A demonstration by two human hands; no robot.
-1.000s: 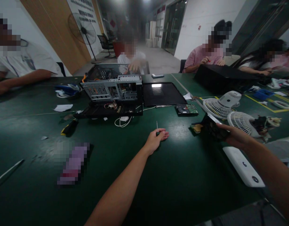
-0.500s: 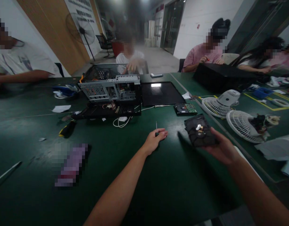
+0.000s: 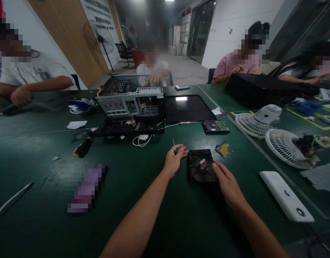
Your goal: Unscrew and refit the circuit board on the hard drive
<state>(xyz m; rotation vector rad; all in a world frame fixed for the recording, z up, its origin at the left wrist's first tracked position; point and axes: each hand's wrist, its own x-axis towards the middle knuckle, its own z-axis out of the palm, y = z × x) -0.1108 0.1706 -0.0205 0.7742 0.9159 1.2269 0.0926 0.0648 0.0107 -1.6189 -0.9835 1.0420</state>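
My right hand [image 3: 229, 182] grips the right edge of a dark hard drive [image 3: 198, 166], thumb on top, with its underside parts facing up. Just left of the drive, my left hand [image 3: 173, 159] is curled around a small screwdriver [image 3: 173, 142]; its thin shaft points up and away, and most of the handle is hidden in the fingers. Beyond the right hand lies a loose yellow-green circuit board [image 3: 222, 148]. Behind that is a second hard drive [image 3: 215, 126] with its green board showing.
An opened computer case [image 3: 130, 104] stands ahead, beside its black side panel [image 3: 189, 107]. White fan parts [image 3: 285, 147] and a white oblong device [image 3: 285, 195] lie right. At left are a yellow-black screwdriver [image 3: 82, 147] and a blurred purple item [image 3: 87, 188]. Several people sit around the table.
My right hand has brought the hard drive leftward, close to my left hand, uncovering the loose circuit board and the white device. The left hand still holds the screwdriver.
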